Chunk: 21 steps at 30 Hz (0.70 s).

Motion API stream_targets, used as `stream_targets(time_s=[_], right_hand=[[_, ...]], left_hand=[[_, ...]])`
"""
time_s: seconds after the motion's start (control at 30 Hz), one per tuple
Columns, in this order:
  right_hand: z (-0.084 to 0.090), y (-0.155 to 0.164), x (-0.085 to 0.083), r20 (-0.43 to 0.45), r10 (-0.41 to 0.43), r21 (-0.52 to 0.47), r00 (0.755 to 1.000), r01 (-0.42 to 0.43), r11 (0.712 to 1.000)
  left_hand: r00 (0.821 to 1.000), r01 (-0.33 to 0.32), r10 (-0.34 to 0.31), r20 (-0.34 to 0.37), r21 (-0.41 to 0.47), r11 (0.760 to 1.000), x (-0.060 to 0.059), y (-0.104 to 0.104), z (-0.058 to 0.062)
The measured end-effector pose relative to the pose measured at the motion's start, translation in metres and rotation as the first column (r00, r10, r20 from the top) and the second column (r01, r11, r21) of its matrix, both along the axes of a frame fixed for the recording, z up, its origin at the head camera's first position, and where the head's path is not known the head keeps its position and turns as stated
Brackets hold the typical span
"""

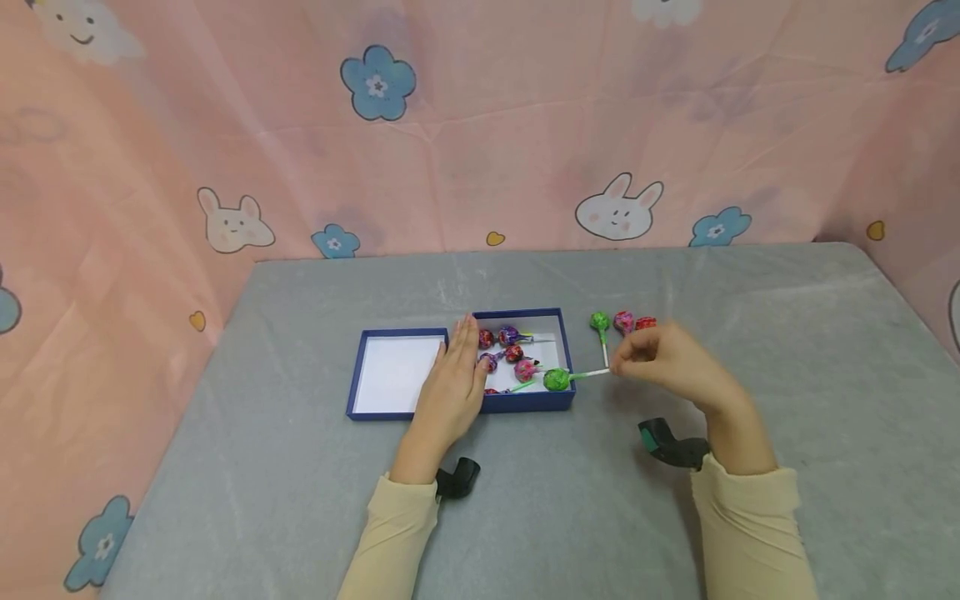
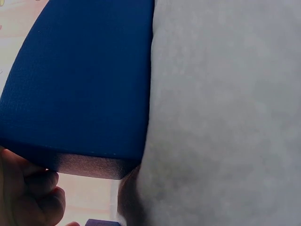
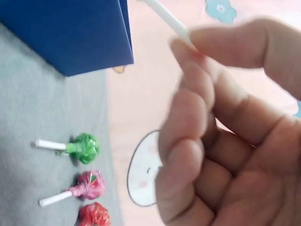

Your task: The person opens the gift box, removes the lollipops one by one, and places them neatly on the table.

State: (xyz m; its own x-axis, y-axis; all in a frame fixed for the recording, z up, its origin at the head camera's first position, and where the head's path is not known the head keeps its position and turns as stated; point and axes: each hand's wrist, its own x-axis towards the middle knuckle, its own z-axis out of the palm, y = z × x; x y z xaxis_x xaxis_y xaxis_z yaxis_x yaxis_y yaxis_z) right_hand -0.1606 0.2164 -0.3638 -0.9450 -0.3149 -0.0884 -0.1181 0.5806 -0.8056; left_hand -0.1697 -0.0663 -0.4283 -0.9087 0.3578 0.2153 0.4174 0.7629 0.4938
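**Entry: lollipop held over box rim, two hands at work**

Risk, as we judged it: our right hand [image 1: 663, 360] pinched only the far end of the white stick, so the green lollipop [image 1: 557, 379] hung out to that hand's left with little support; a loose pinch could have let the head swing or drop outside the blue box [image 1: 525, 402]. The head sat right at the box's right wall, and a low pass could have caught that rim and shifted the box. Our left hand [image 1: 452, 387] lay on the box's left edge, and a lapse there would have let the box slide on the grey cloth [image 1: 300, 467].

Items, left to right:
- Blue lid [image 1: 390, 373], white inside, just left of our left hand.
- Left hand: fingers straight and together, resting flat across the seam between lid and box, holding nothing.
- Box, between the hands, holding several wrapped lollipops.
- Green lollipop, at the box's right wall.
- Right hand: thumb and fingers curled, clamped on the stick tip, raised off the cloth.
- Three loose lollipops [image 1: 622, 322], green, pink and red, just beyond the right hand.
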Motion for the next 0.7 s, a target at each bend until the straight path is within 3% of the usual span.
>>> stream_targets(time_s=[0.13,0.37,0.5,0.7], right_hand=[[-0.002,0.000,-0.001,0.056,0.099,0.017,0.994,-0.100,0.995],[-0.010,-0.005,-0.007,0.147,0.235,0.011,0.961,-0.239,0.971],[-0.017,-0.006,-0.010,0.185,0.275,-0.039,0.943,-0.273,0.961],[-0.030,-0.003,-0.015,0.206,0.268,-0.134,0.941,-0.244,0.961]], left_hand=[[1.000,-0.001,0.001,0.003,0.001,1.000,0.000,0.000,0.000],[1.000,0.002,-0.002,-0.005,0.002,1.000,0.000,0.000,-0.001],[1.000,0.000,0.000,-0.009,0.000,1.000,0.000,0.000,-0.001],[1.000,-0.003,0.003,-0.007,0.003,1.000,0.000,0.000,-0.001]])
